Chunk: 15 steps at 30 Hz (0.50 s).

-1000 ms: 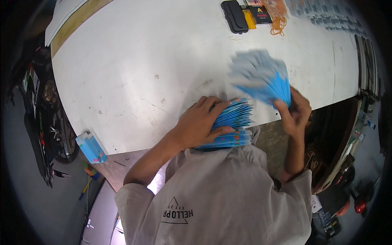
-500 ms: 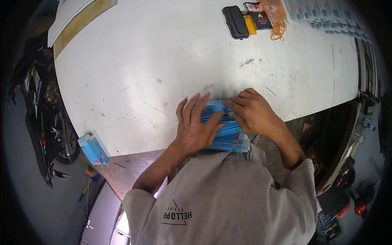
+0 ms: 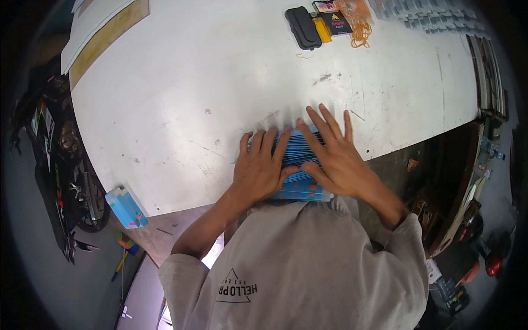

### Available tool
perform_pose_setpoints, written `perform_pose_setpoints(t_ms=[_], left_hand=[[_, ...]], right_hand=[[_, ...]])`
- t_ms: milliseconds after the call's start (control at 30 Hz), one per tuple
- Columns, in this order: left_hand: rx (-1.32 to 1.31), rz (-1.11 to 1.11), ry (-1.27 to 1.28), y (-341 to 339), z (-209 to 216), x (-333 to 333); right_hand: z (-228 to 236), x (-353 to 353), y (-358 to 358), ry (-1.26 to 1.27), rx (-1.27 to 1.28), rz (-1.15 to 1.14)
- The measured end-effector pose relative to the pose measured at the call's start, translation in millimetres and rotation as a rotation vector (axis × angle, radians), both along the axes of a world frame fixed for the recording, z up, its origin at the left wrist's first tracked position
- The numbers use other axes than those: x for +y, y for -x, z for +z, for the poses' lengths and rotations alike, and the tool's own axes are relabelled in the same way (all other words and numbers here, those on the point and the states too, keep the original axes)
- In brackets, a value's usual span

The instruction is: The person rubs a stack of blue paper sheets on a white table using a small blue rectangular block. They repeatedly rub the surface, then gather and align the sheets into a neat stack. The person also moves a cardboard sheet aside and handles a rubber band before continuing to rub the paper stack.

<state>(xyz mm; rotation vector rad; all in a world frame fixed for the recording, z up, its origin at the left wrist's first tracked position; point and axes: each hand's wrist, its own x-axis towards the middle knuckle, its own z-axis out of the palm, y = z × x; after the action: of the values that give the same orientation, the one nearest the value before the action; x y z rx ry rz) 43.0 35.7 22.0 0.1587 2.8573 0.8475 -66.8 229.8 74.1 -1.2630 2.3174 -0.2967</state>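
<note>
Between left hand [image 3: 258, 170] and right hand [image 3: 340, 160], blue stack [image 3: 296, 147], touching both

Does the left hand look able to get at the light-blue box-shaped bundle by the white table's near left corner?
Probably yes: nothing visible stands between the left hand and the light-blue bundle, though that hand would have to leave the blue stack of thin layers.

Blue, finely striped dark, was recorded on the folded stack [image 3: 297, 151] at centre; orange patches on blue were noted on the bottom piece [image 3: 300, 193], toward six. Tabletop [image 3: 165, 110]: seen white, grey-scuffed. Just past twelve, a black case [image 3: 303, 27] was logged; at one, orange rubber bands [image 3: 361, 35]. Shirt [image 3: 330, 264] at six: grey-beige, printed black. Cartons [image 3: 126, 208] at eight were marked blue, pink-touched.
</note>
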Motion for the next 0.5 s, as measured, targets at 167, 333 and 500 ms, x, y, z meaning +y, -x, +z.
perform_pose_setpoints(t_ms=[167, 333, 500], left_hand=[[-0.020, 0.061, -0.172, 9, -7, -6], [-0.207, -0.002, -0.504, 26, -1, -42], [-0.394, -0.012, -0.876, 41, -30, -67]], right_hand=[[9, -2, -44, 0.012, -0.027, 0.066], [-35, 5, -51, -0.003, 0.048, 0.045], [-3, -24, -55, -0.056, 0.068, 0.057]])
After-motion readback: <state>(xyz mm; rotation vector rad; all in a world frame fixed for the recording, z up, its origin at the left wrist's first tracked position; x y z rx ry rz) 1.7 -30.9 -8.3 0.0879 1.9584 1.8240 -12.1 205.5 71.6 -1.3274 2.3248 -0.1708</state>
